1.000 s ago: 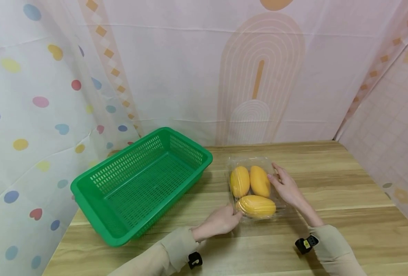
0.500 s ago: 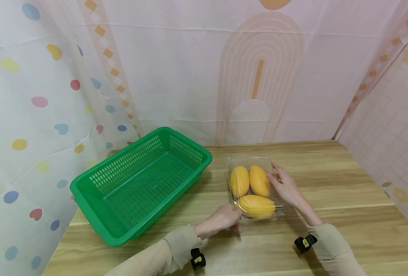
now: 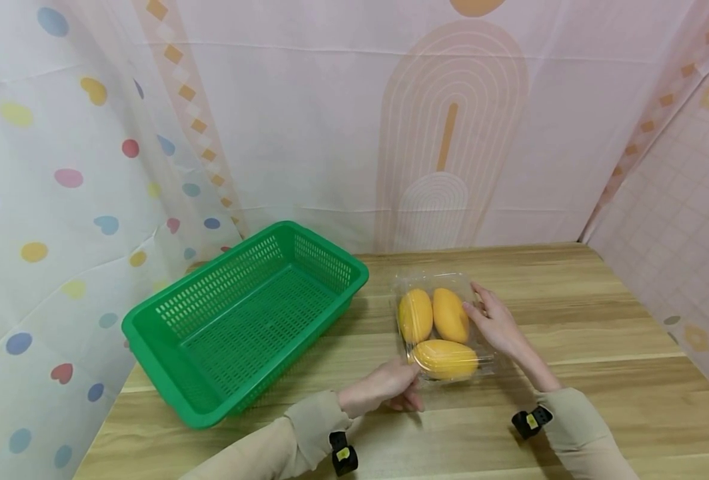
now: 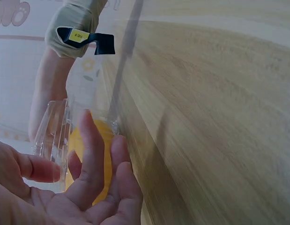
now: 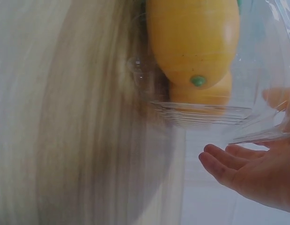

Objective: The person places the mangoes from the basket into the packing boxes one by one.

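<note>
A clear plastic clamshell box [image 3: 459, 280] lies on the wooden table with three yellow mangoes inside, two lengthwise and one mango [image 3: 447, 360] crosswise at the front. My right hand [image 3: 500, 328] steadies the box's right side, thumb on the lid and fingers stretched along the edge; its fingers [image 5: 219, 164] appear straight in the right wrist view. At the front left corner is my left hand [image 3: 387, 381], index fingertip right at the plastic rim. The left wrist view shows the left fingers [image 4: 91, 154] loosely bent, thumb apart from them, overlapping the box and a mango.
A green perforated plastic basket [image 3: 264, 327] stands on the table [image 3: 570, 373] left of the box, empty and slanted toward the back. Patterned curtains [image 3: 306, 120] hang behind the table and at both sides.
The left hand has turned at the box's front left corner, and its lower fingers have spread out below it. The right hand and the box have hardly moved.
</note>
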`<state>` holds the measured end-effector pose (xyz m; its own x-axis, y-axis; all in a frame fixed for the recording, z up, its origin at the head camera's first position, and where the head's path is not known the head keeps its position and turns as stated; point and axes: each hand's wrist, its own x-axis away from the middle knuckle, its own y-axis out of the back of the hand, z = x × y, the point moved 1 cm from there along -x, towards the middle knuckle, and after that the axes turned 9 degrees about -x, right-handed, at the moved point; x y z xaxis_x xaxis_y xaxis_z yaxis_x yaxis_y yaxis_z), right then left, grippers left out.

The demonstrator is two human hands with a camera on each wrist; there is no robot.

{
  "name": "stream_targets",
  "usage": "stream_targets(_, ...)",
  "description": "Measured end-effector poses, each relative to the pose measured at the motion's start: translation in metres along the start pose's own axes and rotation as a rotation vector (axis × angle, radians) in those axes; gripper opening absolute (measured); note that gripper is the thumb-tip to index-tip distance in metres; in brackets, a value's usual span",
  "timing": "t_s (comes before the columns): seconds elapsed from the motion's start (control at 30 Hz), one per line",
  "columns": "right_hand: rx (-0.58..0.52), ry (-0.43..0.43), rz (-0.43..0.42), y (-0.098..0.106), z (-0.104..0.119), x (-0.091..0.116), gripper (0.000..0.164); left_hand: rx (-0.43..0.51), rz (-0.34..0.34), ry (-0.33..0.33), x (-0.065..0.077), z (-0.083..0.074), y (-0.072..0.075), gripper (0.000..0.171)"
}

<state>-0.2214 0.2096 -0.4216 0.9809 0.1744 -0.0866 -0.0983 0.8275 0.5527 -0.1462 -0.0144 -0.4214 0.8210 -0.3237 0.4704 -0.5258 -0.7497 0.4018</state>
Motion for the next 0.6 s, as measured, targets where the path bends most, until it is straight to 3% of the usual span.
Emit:
stream_targets(0.13,0.003,-0.009,0.013,0.0001,0.0024,0.0006,0.062,0.041,-0.001,0.020,0.0002,-0.0020,-0.0017,0.025)
stream_targets(0.27,-0.002,-0.024,0.024,-0.0001,0.0025,0.0008,0.062,0.060,0.005,0.031,0.0005,-0.0036,-0.0018,0.025)
stream_targets(0.4,-0.003,-0.022,0.022,-0.0002,0.0024,0.0008,0.063,0.042,0.000,0.032,0.0014,-0.0024,-0.0008,0.027)
stream_targets(0.6,0.003,-0.006,0.014,-0.0006,0.0036,0.0010,0.064,0.022,0.011,0.009,0.0009,0.0004,0.0020,0.016)
